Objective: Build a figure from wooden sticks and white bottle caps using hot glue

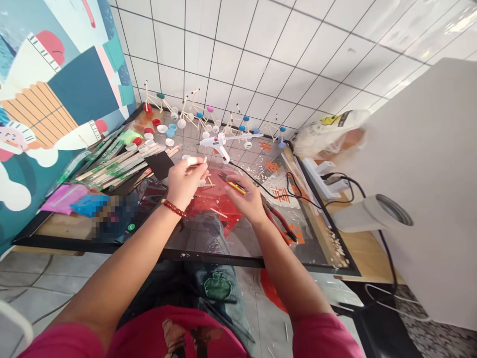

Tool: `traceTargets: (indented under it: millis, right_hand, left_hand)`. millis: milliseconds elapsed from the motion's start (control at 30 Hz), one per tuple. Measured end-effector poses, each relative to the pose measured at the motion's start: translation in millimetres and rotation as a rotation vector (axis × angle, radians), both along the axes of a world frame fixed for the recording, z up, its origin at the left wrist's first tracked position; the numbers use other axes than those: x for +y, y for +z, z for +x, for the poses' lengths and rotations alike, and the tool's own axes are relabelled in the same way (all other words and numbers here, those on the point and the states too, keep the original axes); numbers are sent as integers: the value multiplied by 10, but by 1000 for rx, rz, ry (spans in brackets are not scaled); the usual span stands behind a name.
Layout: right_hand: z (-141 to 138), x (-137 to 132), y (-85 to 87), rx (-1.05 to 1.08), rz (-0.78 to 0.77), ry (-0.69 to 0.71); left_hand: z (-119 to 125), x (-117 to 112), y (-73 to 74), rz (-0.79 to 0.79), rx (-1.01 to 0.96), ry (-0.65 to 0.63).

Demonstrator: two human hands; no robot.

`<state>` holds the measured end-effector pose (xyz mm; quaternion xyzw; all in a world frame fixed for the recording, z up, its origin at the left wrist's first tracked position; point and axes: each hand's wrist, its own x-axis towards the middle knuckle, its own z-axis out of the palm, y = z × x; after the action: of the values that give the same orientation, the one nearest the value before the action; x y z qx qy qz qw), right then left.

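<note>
My left hand is closed in a pinch over the middle of the glass-topped table. Between its thumb and forefinger is a small pale stick piece, its other end hidden by the fingers. My right hand, just to the right, is wrapped round small yellow-handled nippers whose dark jaws point up and left. Below the left fingertips lie short wooden sticks and a white cap, partly covered by the hand. Beyond both hands a white hot glue gun rests with its nozzle to the left.
Several stick-and-bottle-cap models line the wall. Bundled wooden sticks, loose caps and a phone lie left. Red-handled pliers, the gun's black cord, a power strip and a grey cylinder are right.
</note>
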<state>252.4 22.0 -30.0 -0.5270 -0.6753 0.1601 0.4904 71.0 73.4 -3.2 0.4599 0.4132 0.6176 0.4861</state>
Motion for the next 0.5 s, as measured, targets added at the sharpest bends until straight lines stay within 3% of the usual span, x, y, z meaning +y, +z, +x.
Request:
traceTargets:
  millis: [100,200,300,367,500]
  right_hand:
    - [-56,-9,-56,-89,34,53]
    - [-98,-34,-60,-186,53,91]
    - [-125,-66,-29,-252,37,105]
    - [-141,-83,-6,-258,30,106]
    - [-164,-90,16,-177,26,98]
  left_hand:
    - [-91,98,74,54,-61,100]
    - [-163,139,125,22,-132,68]
    - [-185,116,144,-40,-74,5]
    - [-175,70,151,-83,-4,-76]
    - [-127,-47,186,-250,11,-380]
